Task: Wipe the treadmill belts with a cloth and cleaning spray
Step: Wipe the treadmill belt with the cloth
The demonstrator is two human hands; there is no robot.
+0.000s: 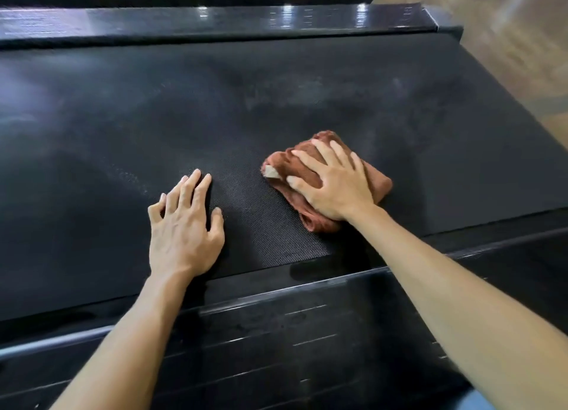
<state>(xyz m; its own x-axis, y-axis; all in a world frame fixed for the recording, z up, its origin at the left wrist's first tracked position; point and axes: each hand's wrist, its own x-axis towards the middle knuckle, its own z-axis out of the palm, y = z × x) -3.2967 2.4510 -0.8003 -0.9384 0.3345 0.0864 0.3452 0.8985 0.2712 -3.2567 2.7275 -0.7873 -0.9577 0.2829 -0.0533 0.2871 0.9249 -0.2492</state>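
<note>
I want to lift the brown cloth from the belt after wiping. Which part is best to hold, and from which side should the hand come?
Grip the cloth at its thick bunched fold near the treadmill belt's near edge, coming from above. It lies crumpled and low under the right hand, so a top pinch probably gathers several layers; the thin corner by the label would likely let it unfold.

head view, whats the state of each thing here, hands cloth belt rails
left hand: open, fingers spread, resting flat on the belt, holding nothing
right hand: open, fingers spread, pressing on the cloth
cloth: bunched, lying on the belt under the right hand
treadmill belt: hazy smears across it
near side rail: bare, glossy
far side rail: bare, glossy
</note>
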